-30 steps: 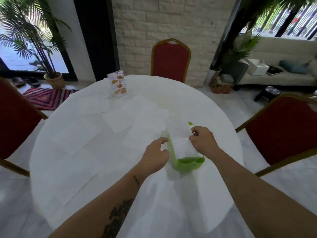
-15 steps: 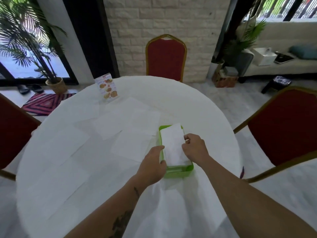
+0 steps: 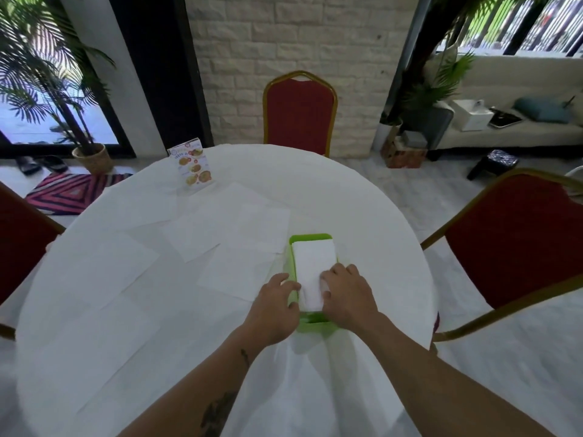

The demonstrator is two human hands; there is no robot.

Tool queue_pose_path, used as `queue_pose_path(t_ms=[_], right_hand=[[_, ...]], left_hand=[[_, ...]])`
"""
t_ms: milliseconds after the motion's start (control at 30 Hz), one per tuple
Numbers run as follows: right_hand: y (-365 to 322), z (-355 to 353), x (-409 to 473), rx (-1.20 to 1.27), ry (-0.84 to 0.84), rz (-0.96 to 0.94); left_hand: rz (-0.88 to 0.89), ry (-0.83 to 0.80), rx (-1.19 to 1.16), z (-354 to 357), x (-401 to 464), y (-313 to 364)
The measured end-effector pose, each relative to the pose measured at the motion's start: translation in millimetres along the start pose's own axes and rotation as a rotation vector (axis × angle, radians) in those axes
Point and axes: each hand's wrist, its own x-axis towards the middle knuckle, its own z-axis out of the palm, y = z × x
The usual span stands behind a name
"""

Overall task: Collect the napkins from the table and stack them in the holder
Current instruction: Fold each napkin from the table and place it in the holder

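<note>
The green holder (image 3: 310,238) lies flat on the round white bench (image 3: 362,197), with a folded white napkin (image 3: 312,263) in it. The right hand (image 3: 347,296) rests on the napkin's near end, fingers together, pressing down. The left hand (image 3: 273,305) grips the holder's left wall, fingers curled. Loose napkins (image 3: 249,225) lie left of the holder.
</note>
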Motion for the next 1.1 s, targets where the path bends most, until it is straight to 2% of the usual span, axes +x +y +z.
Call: queue_pose_path(t_ms=[100,267,400,533,667,833,1100], right_hand=[[-9.6,-9.1,2.7,0.062,0.032,0.002],[-54.4,-16.4,7.2,0.287,0.049,-0.068],[-102.5,-4.2,3.0,0.384,-0.013,-0.146],[-144.5,18.0,-8.9,0.386,-0.101,-0.196],[-171.6,38.2,-22.7,0.356,-0.215,-0.212],[-183.5,51.0,-34.3,0.300,-0.333,-0.181],[-164.9,56.2,-50.2,0.288,-0.454,0.011]], left_hand=[[-0.007,0.071,-0.064,-13.0,-7.1,-15.5],[-0.148,0.267,-0.159,-42.1,-30.6,-60.3],[-0.377,0.343,-0.156,-69.8,-61.5,-109.0],[-0.641,0.254,0.070,-86.7,-102.9,-163.1],[-0.766,0.079,0.200,-92.7,-137.0,-203.9],[-0.710,-0.055,0.225,-89.2,-153.9,-210.7],[-0.471,-0.159,0.265,-63.5,-143.9,-169.2]])
